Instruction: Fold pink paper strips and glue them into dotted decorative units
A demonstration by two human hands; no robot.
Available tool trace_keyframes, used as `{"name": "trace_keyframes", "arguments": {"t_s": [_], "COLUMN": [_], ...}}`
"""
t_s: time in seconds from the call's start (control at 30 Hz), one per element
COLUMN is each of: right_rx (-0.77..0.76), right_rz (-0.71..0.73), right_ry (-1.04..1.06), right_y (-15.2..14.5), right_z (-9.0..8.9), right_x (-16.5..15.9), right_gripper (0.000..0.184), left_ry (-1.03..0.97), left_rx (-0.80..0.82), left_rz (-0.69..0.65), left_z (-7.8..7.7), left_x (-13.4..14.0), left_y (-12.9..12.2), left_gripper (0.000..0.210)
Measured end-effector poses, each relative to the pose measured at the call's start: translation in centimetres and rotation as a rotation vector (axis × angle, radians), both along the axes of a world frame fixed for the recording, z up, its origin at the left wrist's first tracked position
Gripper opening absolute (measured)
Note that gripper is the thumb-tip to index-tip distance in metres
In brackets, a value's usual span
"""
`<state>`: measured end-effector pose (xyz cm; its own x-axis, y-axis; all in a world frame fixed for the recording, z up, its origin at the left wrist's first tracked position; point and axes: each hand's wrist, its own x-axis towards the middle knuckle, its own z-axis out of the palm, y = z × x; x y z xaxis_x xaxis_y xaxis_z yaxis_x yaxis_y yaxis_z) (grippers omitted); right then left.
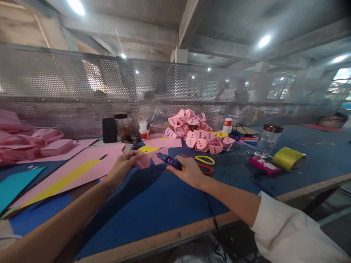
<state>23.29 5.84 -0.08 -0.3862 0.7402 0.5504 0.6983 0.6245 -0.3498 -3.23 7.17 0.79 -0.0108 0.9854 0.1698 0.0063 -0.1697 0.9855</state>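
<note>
My left hand (127, 162) pinches a folded piece of pink paper (143, 161) over the blue tabletop (153, 204). Wrapped around a blue glue gun (170, 160), my right hand (189, 171) points its nozzle left at the paper; a black cord (211, 208) hangs below that wrist. Another pink flap (159, 156) lies by the nozzle, partly hidden. Just right of my right hand are yellow (205, 159) and red loop handles (205, 169), apparently scissors. Behind the hands, yellow paper (148, 149) rests beside a pink strip (167, 143).
Folded pink pieces with dots (189, 128) are heaped at the back. Pink sheets (90, 164) and stacks (33, 146) cover the left. A clear bottle (267, 140), magenta box (264, 166) and curved yellow sheet (289, 159) stand right. A perforated metal screen (164, 84) borders the table.
</note>
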Motion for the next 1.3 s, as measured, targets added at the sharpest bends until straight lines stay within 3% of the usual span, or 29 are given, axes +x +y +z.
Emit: {"name": "trace_keyframes", "arguments": {"t_s": [1.3], "right_rx": [0.003], "right_rz": [-0.022], "right_ry": [-0.008], "right_y": [0.19], "right_z": [-0.27], "right_x": [0.0], "right_gripper": [0.026], "left_ry": [-0.006], "left_rx": [0.007], "left_rz": [0.004], "left_z": [0.07], "left_x": [0.06], "left_y": [-0.03], "left_gripper": [0.031]}}
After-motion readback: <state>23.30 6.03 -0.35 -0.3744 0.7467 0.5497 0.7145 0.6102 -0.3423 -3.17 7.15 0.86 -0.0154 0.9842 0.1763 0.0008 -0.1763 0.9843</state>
